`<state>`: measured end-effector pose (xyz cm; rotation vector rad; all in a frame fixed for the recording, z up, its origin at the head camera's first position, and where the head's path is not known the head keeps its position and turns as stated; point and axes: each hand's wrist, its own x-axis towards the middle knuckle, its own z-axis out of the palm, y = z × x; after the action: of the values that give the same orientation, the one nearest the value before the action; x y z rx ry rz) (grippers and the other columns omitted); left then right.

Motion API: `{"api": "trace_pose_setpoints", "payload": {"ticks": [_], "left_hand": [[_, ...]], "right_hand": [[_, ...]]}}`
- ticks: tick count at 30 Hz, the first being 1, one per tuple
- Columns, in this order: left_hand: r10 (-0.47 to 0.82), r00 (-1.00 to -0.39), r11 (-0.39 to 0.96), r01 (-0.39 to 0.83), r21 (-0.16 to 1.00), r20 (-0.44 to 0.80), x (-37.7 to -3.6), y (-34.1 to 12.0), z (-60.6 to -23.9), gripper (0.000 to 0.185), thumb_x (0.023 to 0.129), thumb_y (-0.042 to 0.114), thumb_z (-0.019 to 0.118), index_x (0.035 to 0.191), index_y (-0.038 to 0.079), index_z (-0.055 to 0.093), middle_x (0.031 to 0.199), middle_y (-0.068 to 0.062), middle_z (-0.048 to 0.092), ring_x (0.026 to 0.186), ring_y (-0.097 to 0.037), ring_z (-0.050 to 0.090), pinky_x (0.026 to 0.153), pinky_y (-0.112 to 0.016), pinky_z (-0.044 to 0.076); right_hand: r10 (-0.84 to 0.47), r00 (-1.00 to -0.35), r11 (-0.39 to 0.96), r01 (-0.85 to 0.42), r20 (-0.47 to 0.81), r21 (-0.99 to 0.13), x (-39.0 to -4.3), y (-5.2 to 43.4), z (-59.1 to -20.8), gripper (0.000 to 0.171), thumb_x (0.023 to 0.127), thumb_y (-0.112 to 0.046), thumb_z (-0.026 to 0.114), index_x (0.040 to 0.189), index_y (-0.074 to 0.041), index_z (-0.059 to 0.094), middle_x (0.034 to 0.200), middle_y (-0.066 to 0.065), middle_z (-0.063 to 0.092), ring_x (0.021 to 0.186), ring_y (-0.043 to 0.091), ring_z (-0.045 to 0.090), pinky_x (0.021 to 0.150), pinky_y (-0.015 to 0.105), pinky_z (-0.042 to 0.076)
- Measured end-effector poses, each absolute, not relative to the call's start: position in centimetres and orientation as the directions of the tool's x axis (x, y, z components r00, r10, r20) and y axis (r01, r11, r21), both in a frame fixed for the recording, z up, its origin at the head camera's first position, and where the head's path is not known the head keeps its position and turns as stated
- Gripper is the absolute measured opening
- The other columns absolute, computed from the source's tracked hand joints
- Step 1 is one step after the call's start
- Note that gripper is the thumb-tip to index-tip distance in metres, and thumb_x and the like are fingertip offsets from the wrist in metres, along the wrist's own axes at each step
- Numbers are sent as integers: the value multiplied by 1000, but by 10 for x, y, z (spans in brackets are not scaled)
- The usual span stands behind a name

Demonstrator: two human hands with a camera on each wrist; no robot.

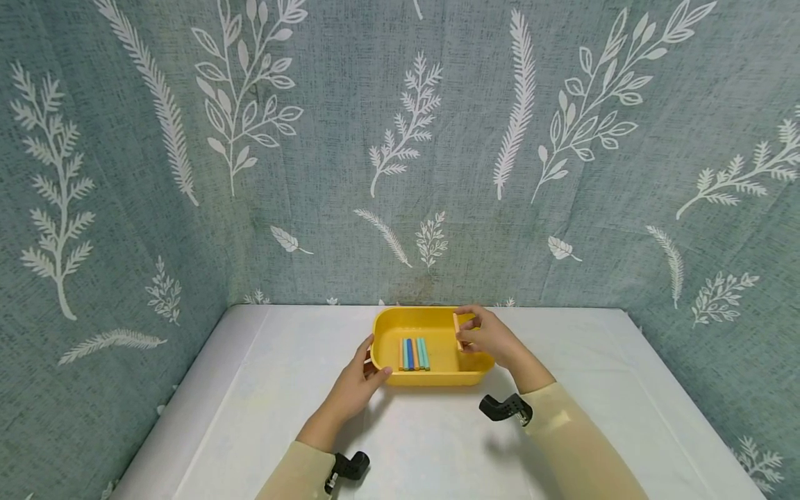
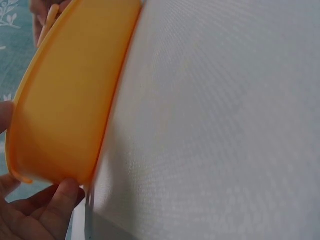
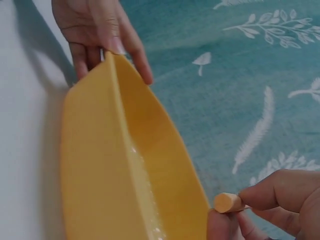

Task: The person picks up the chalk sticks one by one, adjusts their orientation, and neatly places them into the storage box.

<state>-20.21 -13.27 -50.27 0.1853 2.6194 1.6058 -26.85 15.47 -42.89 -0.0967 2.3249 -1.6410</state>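
The left hand (image 1: 356,385) grips the near-left corner of the yellow oval plastic tray (image 1: 431,321), so it stays steady on the white table (image 1: 262,403). The right hand (image 1: 490,337) pinches a pale orange chalk stick (image 1: 457,331) over the tray's right side, beside a row of coloured chalk sticks (image 1: 414,353) inside.

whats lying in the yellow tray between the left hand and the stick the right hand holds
In the head view, a row of coloured chalk sticks lies on the yellow plastic tray floor, between the left hand and the right hand's orange stick.
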Motion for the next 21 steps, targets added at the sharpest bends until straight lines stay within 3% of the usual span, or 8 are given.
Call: {"api": "trace_pose_setpoints", "payload": {"ticks": [6, 15, 21], "left_hand": [[143, -990, 441, 72, 895, 9, -202, -133, -503, 79, 100, 32, 64, 162, 17, 16, 154, -24, 37, 133, -37, 50, 107, -48, 45], [144, -990, 436, 70, 897, 8, -202, -134, -504, 80, 100, 33, 64, 162, 17, 16, 154, -24, 37, 133, -37, 50, 106, -49, 46], [149, -989, 435, 75, 897, 11, -202, -133, -502, 80, 100, 33, 64, 162, 16, 15, 154, -25, 37, 133, -38, 50, 106, -49, 45]], "right_hand": [[-247, -951, 312, 105, -188, -944, -273, 143, -441, 54, 95, 3, 62, 146, -4, 46, 104, 17, 55, 78, 23, 63, 82, 48, 60], [-266, -949, 281, 93, -171, -955, -276, 128, -458, 51, 93, 7, 62, 142, 3, 48, 95, 16, 59, 72, 23, 62, 70, 40, 61], [-245, -945, 311, 137, -218, -940, -277, 120, -468, 49, 93, 4, 64, 141, -1, 51, 95, 16, 62, 72, 23, 63, 69, 38, 61]]}}
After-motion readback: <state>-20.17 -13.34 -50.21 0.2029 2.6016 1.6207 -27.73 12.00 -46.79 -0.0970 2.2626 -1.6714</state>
